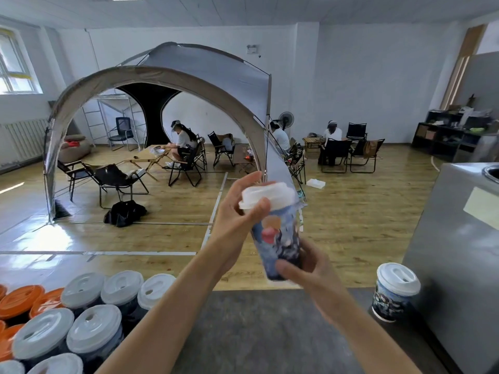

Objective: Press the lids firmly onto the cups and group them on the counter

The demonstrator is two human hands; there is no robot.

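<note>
Tilted in the air above the dark grey table (270,333) is a blue printed paper cup (279,238), its artwork too blurred to read. The right hand (305,263) grips its base and the left hand (235,220) pinches the white plastic lid (267,197) on top. White-lidded cups (108,300) and orange-lidded cups (19,300) crowd the table's left. One lidded cup (395,292) stands at the right beside a grey metal box (445,252) with an illegible pale label (483,205).

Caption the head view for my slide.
Left hand grips a white lid atop a tilted printed cup held by the right hand above the counter.
</note>
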